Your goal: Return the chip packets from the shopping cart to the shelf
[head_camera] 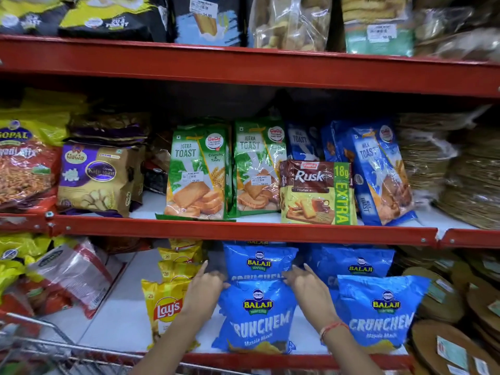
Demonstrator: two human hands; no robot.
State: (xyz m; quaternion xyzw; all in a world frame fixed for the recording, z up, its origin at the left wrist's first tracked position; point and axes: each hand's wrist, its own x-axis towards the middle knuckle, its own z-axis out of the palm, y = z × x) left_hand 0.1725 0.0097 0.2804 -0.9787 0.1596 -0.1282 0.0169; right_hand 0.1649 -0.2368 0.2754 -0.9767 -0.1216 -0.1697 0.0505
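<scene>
A blue Balaji Crunchem chip packet (257, 318) stands upright at the front of the bottom shelf (113, 320). My left hand (204, 289) grips its top left corner and my right hand (305, 284) grips its top right corner. Behind it stands another blue Balaji packet (258, 261). Two more blue packets (378, 312) stand to the right. Yellow Lay's packets (165, 309) line up just left of my left hand. The wire shopping cart (35, 345) shows at the bottom left corner; its contents are out of view.
The red shelf edge (243, 231) above carries toast and rusk packs (316, 190). Red and white snack bags (73, 272) lie at the left of the bottom shelf. Round flat packs (449, 345) are stacked at the right. White shelf floor shows between the Lay's and the left bags.
</scene>
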